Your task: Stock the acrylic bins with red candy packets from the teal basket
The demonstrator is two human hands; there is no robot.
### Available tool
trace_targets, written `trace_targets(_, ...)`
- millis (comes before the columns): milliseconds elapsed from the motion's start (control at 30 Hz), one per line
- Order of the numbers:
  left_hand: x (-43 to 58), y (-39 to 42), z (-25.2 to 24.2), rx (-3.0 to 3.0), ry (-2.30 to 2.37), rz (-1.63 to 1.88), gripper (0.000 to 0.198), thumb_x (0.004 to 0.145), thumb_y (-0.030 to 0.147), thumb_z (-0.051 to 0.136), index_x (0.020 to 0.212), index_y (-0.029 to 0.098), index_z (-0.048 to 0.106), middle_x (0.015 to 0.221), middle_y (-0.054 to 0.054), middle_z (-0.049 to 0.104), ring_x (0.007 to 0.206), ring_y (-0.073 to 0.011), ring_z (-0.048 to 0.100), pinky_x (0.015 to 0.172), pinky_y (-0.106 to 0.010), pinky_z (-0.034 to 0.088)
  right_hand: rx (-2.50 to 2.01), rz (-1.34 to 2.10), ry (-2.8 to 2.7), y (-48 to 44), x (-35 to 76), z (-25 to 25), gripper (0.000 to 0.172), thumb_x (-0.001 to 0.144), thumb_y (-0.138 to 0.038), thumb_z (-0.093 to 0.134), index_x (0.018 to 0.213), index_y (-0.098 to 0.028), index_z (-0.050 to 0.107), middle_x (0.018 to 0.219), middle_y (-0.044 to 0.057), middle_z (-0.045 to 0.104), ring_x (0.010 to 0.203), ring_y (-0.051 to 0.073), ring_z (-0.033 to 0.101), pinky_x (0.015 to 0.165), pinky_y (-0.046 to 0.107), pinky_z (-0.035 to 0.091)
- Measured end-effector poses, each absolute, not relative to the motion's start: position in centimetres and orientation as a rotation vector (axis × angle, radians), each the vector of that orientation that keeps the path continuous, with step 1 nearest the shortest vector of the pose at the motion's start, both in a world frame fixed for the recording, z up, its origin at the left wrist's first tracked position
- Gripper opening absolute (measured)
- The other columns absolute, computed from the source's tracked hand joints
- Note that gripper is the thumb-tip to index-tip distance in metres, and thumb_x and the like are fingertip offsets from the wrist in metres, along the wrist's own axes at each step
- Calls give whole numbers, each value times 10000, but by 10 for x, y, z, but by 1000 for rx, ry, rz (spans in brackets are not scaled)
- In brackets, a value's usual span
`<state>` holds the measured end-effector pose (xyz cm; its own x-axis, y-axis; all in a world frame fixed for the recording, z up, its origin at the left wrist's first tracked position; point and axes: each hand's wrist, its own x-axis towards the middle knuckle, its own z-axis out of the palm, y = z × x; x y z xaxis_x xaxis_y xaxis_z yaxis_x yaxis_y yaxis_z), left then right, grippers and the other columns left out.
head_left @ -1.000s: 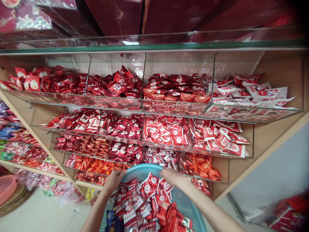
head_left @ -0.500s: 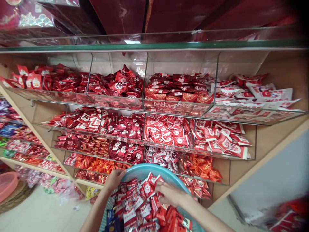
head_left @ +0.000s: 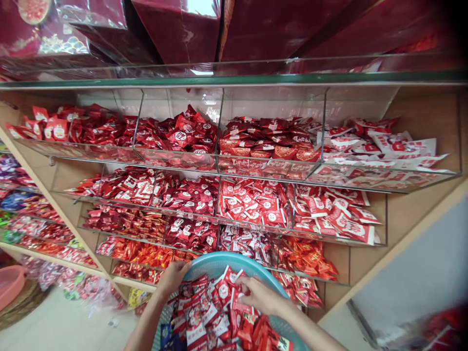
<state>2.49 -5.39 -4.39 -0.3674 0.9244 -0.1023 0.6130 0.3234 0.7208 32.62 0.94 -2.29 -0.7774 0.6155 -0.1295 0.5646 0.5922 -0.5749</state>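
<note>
A turquoise plastic basket (head_left: 229, 257) at the bottom centre holds a heap of small wrapped candies (head_left: 204, 312), mostly red and white, with a few dark blue ones on the left. My left hand (head_left: 175, 277) grips the basket's rim on its far left side, thumb over the edge. Inside the basket, my right hand (head_left: 261, 295) has its fingers curled at a red candy packet (head_left: 239, 300) on top of the heap. The fingertips are partly hidden among the wrappers.
Ahead, a wooden rack (head_left: 444, 126) carries tiers of glass-fronted bins (head_left: 270, 165) full of red candies. Dark red boxes (head_left: 175, 29) stand on the glass shelf (head_left: 234, 80) above. A pink basket (head_left: 10, 280) sits at lower left; red items (head_left: 444, 329) lie at lower right.
The view has tilted slightly upward, so the shelves sit a little lower in it. My right hand has shifted slightly over the candies; my left hand stays on the rim.
</note>
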Motion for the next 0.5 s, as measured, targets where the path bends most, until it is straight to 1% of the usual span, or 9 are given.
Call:
trace_targets(67,24,-54,-45,1343,2091,827,469,684,588,406,572,153,543,513,30,441,518,-114,392,490,-213,267,-1034,890,-2662,7,323,-14,372,767,-355,533,1115,-223,524,892,35,619,835,183,547,711,256,391)
trace_targets(133,24,-55,-46,1331,2093,842,468,676,586,417,573,152,557,512,28,453,517,-116,398,492,-214,272,-1013,822,-2575,3,317,6,314,795,-369,497,1072,-229,542,908,33,626,831,179,558,701,253,386)
trace_targets(200,23,-55,-47,1322,2089,852,469,672,587,422,575,152,565,510,27,457,518,-117,402,495,-216,277,-960,737,-2466,1,307,36,216,827,-362,451,945,-228,572,850,10,633,758,156,565,654,237,376)
trace_targets(233,23,-55,-48,1319,2087,855,470,672,588,422,576,152,566,510,28,455,518,-118,403,496,-216,279,-955,665,-2410,1,301,54,201,840,-354,428,846,-216,574,793,3,625,707,146,558,618,231,365)
trace_targets(300,23,-54,-49,1313,2085,858,472,672,593,421,577,153,562,506,30,446,517,-117,401,496,-217,280,-943,485,-2293,3,287,89,227,858,-345,396,761,-203,544,736,-2,599,670,132,540,607,226,353)
trace_targets(367,22,-54,-50,1312,2088,858,473,672,598,418,571,155,549,501,33,434,514,-116,397,495,-216,279,-962,328,-2208,8,273,118,241,863,-364,392,741,-201,521,722,-5,583,651,125,528,606,225,350)
trace_targets(500,22,-54,-50,1320,2086,862,477,667,607,415,554,157,524,494,36,418,515,-116,396,495,-215,277,-1154,76,-2173,25,246,148,254,840,-431,425,822,-196,521,829,37,591,710,153,554,610,246,361)
